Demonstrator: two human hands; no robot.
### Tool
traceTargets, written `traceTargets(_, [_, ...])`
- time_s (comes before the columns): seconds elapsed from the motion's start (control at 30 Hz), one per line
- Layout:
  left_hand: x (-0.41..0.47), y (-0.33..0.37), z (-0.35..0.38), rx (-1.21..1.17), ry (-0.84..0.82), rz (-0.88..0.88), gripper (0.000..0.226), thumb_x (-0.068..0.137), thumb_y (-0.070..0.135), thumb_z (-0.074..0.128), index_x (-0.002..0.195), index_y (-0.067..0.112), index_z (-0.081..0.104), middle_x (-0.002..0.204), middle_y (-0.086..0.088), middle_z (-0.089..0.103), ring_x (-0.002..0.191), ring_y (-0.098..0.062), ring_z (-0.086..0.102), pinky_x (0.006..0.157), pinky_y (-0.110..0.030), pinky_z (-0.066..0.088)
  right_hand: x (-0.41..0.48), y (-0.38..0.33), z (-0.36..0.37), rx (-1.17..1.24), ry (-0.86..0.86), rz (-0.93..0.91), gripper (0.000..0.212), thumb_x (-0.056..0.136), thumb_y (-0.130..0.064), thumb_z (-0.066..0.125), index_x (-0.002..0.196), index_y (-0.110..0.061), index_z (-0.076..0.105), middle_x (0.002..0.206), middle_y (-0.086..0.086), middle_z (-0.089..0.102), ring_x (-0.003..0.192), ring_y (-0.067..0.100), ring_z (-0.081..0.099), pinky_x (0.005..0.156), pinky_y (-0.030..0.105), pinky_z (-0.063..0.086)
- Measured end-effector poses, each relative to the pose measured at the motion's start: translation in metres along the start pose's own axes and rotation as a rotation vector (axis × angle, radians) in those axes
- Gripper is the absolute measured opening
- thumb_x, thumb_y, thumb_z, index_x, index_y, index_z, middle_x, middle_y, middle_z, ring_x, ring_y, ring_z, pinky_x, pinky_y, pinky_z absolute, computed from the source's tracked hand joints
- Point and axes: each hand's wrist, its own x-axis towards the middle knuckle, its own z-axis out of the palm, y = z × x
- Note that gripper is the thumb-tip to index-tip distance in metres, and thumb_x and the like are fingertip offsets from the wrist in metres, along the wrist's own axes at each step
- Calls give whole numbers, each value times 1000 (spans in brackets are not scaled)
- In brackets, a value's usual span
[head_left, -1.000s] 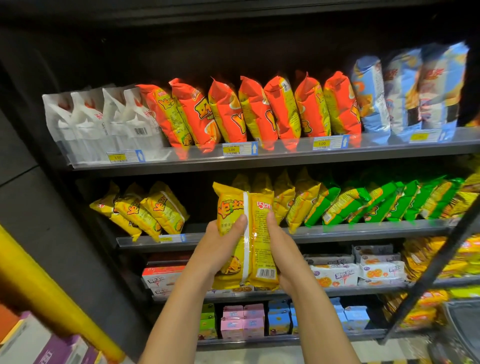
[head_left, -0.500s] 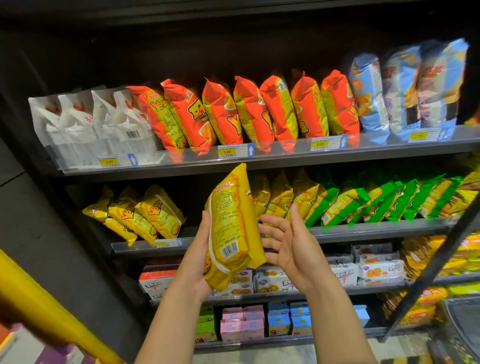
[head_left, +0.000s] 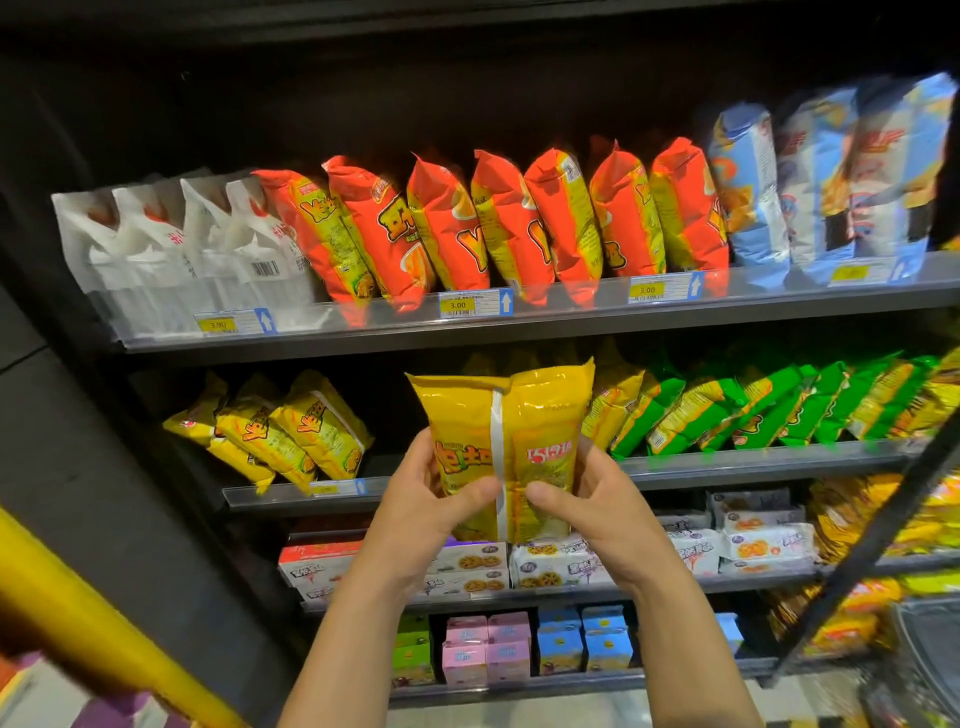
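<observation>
Packet: yellow packet (head_left: 501, 441) upright, seam toward you.
Grip: left hand (head_left: 428, 501), right hand (head_left: 597, 506) clamp its lower half.
Ahead: middle shelf (head_left: 727, 464) gap.

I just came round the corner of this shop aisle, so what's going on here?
A person holds a yellow snack bag upright, left hand and right hand gripping its lower half, seamed back toward the camera. It is in front of the shelf with matching yellow bags.
</observation>
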Motion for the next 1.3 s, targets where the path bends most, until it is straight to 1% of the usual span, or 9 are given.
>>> traceTargets(0.33, [3,2,0,0,-82,-34,65,82,22,89,139,27,59,130,3,74,124,-17,68,105,-45,55,4,3,-6,50,33,28,57,80,-24,78,134,-22,59,124,-5,77,116,14,72,89,30,61])
traceTargets(0.53, [3,8,3,-128,-114,-218,52,90,35,73,140,24,59,125,-3,77,115,-23,75,91,-39,61,6,-3,-2,227,56,254,47,94,-38,68,134,-15,65,123,10,77,115,30,74,105,53,55])
traceTargets(0.67, [5,11,8,-196,-48,-384,50,91,46,69,131,16,65,118,-11,79,109,-30,76,98,-49,60,9,-4,6,209,108,398,44,95,-49,68,123,-16,72,112,11,80,106,31,77,105,55,55])
traceTargets(0.8, [4,12,10,-222,-61,-404,35,95,43,64,115,18,77,114,-13,80,105,-30,77,97,-46,59,10,-7,12,221,114,441,44,93,-53,69,118,-17,74,108,11,81,102,30,78,103,55,57])
traceTargets(0.93, [7,4,4,-224,-19,-377,52,93,43,71,135,15,62,120,-11,78,110,-31,76,101,-51,58,7,-9,17,341,88,461,42,95,-52,66,123,-20,72,114,12,79,107,32,77,105,56,55])
traceTargets(1.07, [7,0,-1,-167,-37,-332,54,90,36,75,139,19,61,125,-7,77,113,-28,75,101,-51,58,6,-2,17,497,62,434,40,99,-41,66,130,-16,69,123,18,76,115,37,73,110,60,49])
traceTargets(1.13, [8,-1,-3,-37,27,-250,54,89,33,79,139,24,59,128,1,72,111,-19,74,85,-33,63,7,3,15,450,96,375,42,97,-37,70,134,-18,65,123,15,76,114,35,74,108,60,51])
traceTargets(1.2, [7,1,-3,185,135,-129,47,93,27,78,135,36,57,129,11,63,111,-7,67,71,-18,57,9,7,16,311,188,279,49,93,-38,75,138,-24,61,122,7,78,111,29,76,103,59,56])
traceTargets(1.3, [5,7,12,259,128,-46,33,97,36,73,123,50,57,127,18,63,110,0,64,78,-20,54,11,11,24,91,281,151,46,93,-41,77,135,-33,60,121,-4,77,110,19,75,98,53,60])
